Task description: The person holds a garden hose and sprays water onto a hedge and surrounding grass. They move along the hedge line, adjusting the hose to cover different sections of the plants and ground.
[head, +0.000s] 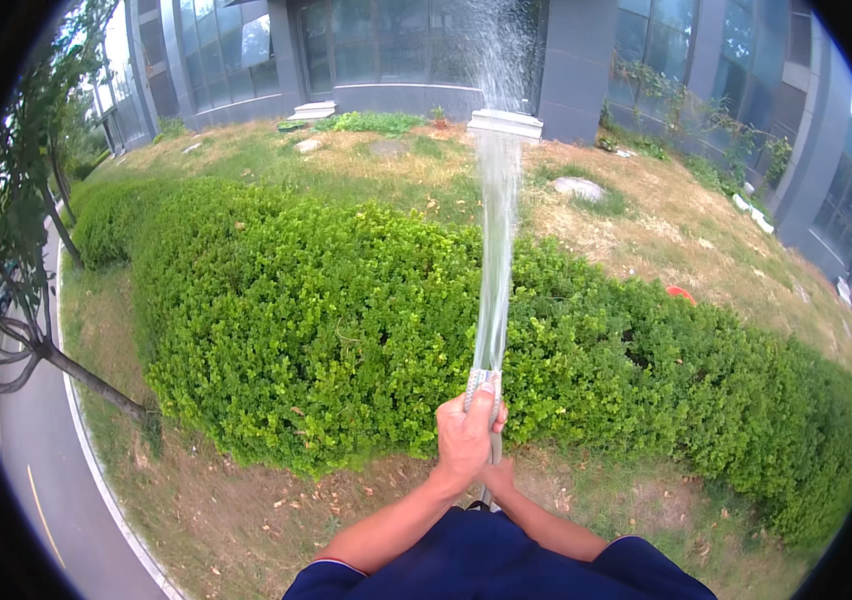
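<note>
My left hand [462, 441] is wrapped around a pale woven fabric hose [496, 448] just behind its mouth, thumb lying along the top. The hose's end looks pressed flat. Out of it shoots a stream of water [495, 255], which passes above the hedge and breaks into spray in front of the building. Closer to my body, my right hand [499, 474] is at the hose too, its fingers largely hidden by the left hand and forearm. A trimmed green hedge [306, 322] spreads directly before me, beyond the hose's mouth.
Behind the hedge lies dry grass [643, 217] with flat stones [578, 188], and a grey building [580, 67] with large windows. On the left, a leaning tree [96, 382] stands beside a kerb [88, 450] and a paved road [28, 450]. A red object [681, 293] shows past the hedge.
</note>
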Demonstrator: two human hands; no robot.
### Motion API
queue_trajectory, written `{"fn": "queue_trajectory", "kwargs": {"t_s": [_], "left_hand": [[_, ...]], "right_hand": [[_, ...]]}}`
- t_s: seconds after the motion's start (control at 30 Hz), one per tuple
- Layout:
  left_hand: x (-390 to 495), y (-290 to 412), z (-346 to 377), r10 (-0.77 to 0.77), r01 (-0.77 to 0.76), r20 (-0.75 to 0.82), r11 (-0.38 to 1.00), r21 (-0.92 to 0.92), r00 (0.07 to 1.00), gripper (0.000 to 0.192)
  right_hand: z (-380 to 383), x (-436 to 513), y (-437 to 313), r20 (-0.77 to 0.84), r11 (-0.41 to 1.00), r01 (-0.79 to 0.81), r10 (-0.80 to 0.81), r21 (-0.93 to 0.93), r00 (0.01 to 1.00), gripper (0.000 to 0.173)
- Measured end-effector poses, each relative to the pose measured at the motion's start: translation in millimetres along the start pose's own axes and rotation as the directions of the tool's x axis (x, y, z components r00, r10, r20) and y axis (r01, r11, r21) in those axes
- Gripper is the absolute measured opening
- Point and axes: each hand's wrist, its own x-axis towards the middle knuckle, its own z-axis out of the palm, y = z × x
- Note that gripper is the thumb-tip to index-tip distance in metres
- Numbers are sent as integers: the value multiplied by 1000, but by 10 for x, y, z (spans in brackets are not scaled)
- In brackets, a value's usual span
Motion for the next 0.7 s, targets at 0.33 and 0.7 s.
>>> {"fn": "queue_trajectory", "kwargs": {"t_s": [0.33, 0.7], "left_hand": [[596, -373, 838, 46, -35, -222, 998, 51, 974, 40], [921, -412, 1116, 85, -67, -190, 993, 100, 978, 36]], "right_hand": [[-541, 677, -92, 113, 974, -45, 71, -220, 991, 37], [-704, 1019, -282, 240, 986, -69, 105, -154, 965, 40]]}}
